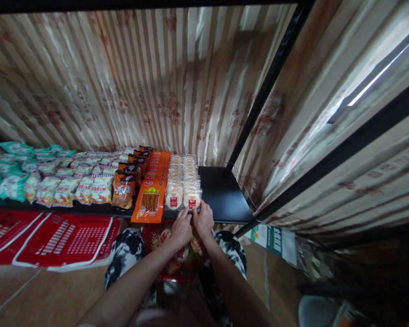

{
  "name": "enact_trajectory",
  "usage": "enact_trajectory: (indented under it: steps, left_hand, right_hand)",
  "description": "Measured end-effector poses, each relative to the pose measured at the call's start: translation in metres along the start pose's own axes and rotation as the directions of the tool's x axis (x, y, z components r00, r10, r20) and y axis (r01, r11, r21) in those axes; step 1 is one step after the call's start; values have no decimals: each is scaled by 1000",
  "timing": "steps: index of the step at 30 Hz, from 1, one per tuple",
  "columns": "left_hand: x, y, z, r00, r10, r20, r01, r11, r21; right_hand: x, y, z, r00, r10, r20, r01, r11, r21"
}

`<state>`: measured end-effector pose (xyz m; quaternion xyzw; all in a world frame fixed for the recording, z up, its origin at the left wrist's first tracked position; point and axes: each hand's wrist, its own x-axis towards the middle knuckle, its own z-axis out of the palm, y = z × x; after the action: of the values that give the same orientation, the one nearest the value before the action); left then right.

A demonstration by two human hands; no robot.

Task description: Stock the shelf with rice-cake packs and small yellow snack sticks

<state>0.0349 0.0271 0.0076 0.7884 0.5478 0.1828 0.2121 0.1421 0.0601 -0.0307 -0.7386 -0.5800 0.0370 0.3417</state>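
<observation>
Two rows of round white rice crackers in clear wrappers with red labels run back along the black shelf (221,193). At the front of the right-hand row, a rice cracker pack (192,199) stands upright, facing me. My right hand (203,219) has its fingers closed at that pack's lower right edge. On its lower left side is my left hand (182,230), fingers bent and pressed together at the edge. Both fingertips are partly hidden. Below my hands, a red basket (177,274) between my knees holds several wrapped snacks.
Left of the crackers lie orange flat snack packs (149,202), then orange-and-black bags (123,188), white bags (83,188) and green bags (12,186). Red baskets (64,238) sit below the shelf at left. A black post (269,86) rises behind the shelf's right end.
</observation>
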Motion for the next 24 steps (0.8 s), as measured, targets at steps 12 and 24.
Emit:
enact_trajectory:
  steps: [12,24]
  left_hand:
    - [-2,-3,1,999,16,28,-16,1000,-16]
    - [-22,-14,16,999,54,-2,-54,999,-1]
  right_hand:
    - [0,1,2,1000,15,-12,-14,999,39]
    - [-11,4,0,994,96,-49,-77,953,294]
